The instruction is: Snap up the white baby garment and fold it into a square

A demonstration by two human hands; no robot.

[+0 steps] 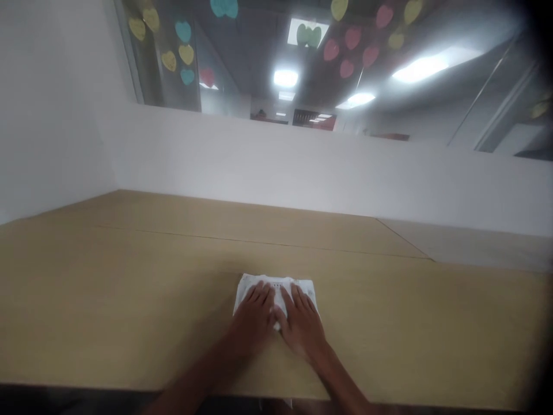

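Note:
A flat white item (276,281), perhaps folded cloth or a soft packet, lies on the wooden table near its front edge. It has a few small dark marks near the top, and its exact kind is unclear. My left hand (254,314) rests palm down on its left half, fingers stretched forward. On the right half lies my right hand (302,320), also flat with its fingers extended. The thumbs come close together over the middle, and both hands hide much of the item's lower part.
The light wood tabletop (108,294) spreads to both sides, with seams toward the back. Behind it stands a white wall (242,158) under a window (259,52) with heart-shaped stickers. Another white wall (52,115) borders the left side.

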